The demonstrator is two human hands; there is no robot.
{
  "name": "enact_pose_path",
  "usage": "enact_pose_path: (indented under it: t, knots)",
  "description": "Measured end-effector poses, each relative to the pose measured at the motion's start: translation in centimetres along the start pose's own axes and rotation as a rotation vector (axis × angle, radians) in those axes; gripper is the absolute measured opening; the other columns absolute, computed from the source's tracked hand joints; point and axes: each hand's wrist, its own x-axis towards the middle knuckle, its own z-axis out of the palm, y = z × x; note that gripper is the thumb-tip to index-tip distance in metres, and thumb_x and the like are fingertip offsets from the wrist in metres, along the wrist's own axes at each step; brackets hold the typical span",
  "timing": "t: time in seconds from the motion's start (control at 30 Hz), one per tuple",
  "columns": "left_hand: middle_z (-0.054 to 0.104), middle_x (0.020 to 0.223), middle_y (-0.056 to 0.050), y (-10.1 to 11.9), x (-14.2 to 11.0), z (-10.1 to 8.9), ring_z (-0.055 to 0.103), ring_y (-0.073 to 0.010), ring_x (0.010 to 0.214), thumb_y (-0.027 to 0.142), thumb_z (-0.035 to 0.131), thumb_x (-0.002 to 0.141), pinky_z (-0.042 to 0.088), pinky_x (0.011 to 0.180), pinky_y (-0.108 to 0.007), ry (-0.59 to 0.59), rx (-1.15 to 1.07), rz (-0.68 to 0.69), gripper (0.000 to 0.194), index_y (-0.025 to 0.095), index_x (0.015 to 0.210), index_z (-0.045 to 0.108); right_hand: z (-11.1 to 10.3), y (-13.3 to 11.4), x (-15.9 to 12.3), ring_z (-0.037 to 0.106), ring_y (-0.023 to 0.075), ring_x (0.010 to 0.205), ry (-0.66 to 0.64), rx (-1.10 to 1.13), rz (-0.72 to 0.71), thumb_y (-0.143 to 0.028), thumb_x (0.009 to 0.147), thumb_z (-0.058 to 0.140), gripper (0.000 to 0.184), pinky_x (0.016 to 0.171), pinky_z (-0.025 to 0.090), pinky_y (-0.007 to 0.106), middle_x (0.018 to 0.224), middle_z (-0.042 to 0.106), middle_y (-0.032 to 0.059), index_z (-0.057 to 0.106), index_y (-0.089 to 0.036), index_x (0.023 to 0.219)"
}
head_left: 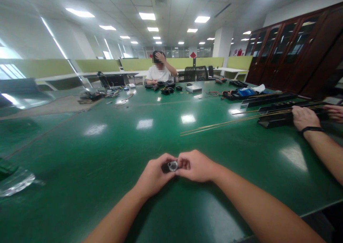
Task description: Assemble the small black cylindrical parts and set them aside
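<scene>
Your left hand (155, 175), at the lower centre of the frame, has thumb and fingers closed around a small dark piece (169, 167) with a silvery round end. Your right hand (197, 166) meets it from the other side, fingers curled, fingertips at that end; whether they pinch or merely touch, you cannot tell. The piece looks light and stiff, and the shiny end may be slippery, so the dark sides seem your surest hold. Beneath lies the green table (120, 143); at right, a co-worker's hand (305, 118) is at thin brass-coloured rods (227, 122) over dark channels (276, 120).
</scene>
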Motion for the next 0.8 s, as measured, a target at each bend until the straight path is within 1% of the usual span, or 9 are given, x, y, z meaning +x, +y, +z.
enact_pose_path:
  t: [0.17,0.37,0.5,0.67,0.8]
  knots:
    - [0.072,0.092,0.000,-0.30,0.08,0.05,0.067,-0.0156,0.081,0.029,0.068,0.082,0.051,0.075,-0.024,0.001,0.025,0.027,0.017,0.023,0.098,0.067,0.03,-0.06,0.07,0.058,0.0107,0.060,0.024,-0.047,-0.012,-0.028,0.081,0.068,0.010,0.055,0.039,0.020,0.072,0.067,-0.0011,0.064,-0.019,0.081]
    - [0.071,0.097,0.001,-0.12,0.07,0.01,0.066,-0.0164,0.089,0.025,0.067,0.083,0.049,0.082,-0.027,0.044,0.057,0.067,0.018,0.026,0.101,0.067,0.08,0.05,0.10,0.059,0.0107,0.061,0.017,-0.047,-0.005,-0.030,0.083,0.067,0.011,0.055,0.039,0.020,0.072,0.068,-0.0010,0.065,-0.020,0.084]
    - [0.071,0.098,-0.001,-0.11,0.02,0.05,0.066,-0.0182,0.090,0.026,0.068,0.082,0.049,0.084,-0.029,0.068,0.091,0.071,0.019,0.025,0.101,0.067,-0.16,-0.05,0.15,0.060,0.0112,0.062,0.023,-0.058,0.009,-0.032,0.084,0.067,0.012,0.056,0.039,0.020,0.074,0.069,-0.0001,0.066,-0.019,0.085]
    - [0.069,0.105,-0.002,-0.61,-0.08,0.14,0.064,-0.0187,0.095,0.031,0.067,0.085,0.048,0.087,-0.030,0.074,0.109,0.087,0.024,0.026,0.109,0.066,-0.53,-0.08,0.18,0.060,0.0130,0.062,0.103,-0.107,0.026,-0.034,0.082,0.068,0.014,0.055,0.038,0.022,0.072,0.069,0.0004,0.067,-0.019,0.083]
    - [0.067,0.106,-0.002,-0.67,-0.11,0.14,0.062,-0.0180,0.097,0.033,0.065,0.088,0.048,0.087,-0.030,0.070,0.106,0.120,0.026,0.028,0.113,0.065,-0.57,0.09,0.21,0.062,0.0142,0.065,0.178,-0.090,0.032,-0.032,0.080,0.069,0.017,0.059,0.041,0.022,0.076,0.070,0.0001,0.068,-0.021,0.092]
